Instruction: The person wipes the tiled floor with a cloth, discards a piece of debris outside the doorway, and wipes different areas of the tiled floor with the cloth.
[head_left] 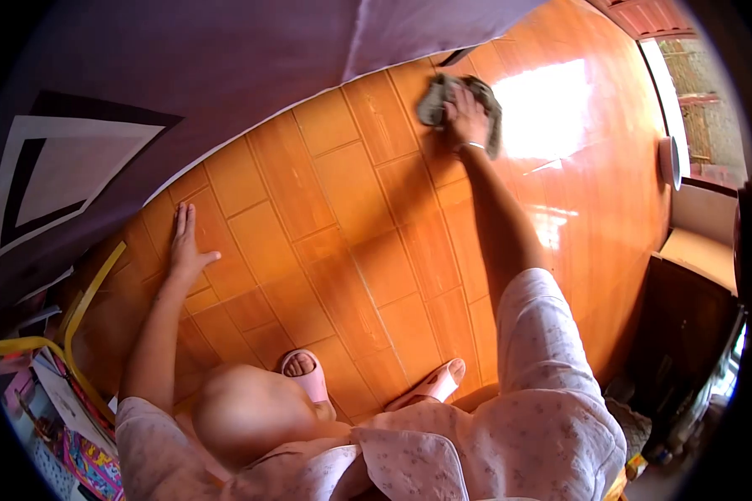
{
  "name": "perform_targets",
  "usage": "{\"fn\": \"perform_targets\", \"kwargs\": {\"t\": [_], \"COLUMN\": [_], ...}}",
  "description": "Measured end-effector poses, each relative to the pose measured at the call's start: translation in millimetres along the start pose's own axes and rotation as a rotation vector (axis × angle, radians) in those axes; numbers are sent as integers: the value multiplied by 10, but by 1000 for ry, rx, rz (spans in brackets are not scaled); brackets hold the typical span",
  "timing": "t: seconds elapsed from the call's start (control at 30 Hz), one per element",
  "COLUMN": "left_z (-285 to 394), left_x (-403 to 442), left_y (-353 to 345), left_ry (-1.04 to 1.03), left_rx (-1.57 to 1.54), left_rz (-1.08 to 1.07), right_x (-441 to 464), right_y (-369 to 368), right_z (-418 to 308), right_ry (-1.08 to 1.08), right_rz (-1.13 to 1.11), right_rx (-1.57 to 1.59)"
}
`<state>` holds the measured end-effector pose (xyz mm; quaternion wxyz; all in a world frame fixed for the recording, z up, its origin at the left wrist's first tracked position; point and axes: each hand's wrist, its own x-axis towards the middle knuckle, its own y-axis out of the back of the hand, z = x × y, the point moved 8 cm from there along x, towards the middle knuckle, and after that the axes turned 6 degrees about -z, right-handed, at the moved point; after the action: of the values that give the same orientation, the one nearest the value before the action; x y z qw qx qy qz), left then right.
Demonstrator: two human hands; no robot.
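Note:
A crumpled grey-green cloth (434, 102) lies on the orange tiled floor (334, 188) near the hem of the purple drape. My right hand (468, 117) presses down on it with the arm stretched far forward, fingers over the fabric. Part of the cloth shows on both sides of the hand. Off to the left, my left hand (189, 245) is held out over the floor, its fingers extended and thumb apart, holding nothing. Whether its palm touches the tiles I cannot tell.
A purple drape (251, 58) hangs along the far left side. Bags and papers with a yellow strap (92, 301) crowd the lower left. At right stand a dark cabinet (685, 317) and an open doorway (710, 108). My pink slippers (311, 382) rest on the tiles.

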<state>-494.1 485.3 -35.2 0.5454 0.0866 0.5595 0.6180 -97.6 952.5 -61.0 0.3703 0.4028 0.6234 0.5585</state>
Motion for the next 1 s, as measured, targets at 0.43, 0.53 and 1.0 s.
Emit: {"fn": "perform_targets", "kwargs": {"t": [0.43, 0.53, 1.0], "left_z": [-151, -189, -207], "left_x": [97, 144, 145], "left_y": [-62, -97, -78], "left_ry": [-49, -46, 8], "left_rx": [74, 139, 166], "left_rz": [11, 22, 40], "right_x": [-1037, -1253, -3264], "right_y": [1110, 1361, 236], "right_z": [133, -1080, -1924], "right_ry": [137, 306, 874], "right_rz": [118, -64, -388], "right_rx": [1434, 933, 551]}}
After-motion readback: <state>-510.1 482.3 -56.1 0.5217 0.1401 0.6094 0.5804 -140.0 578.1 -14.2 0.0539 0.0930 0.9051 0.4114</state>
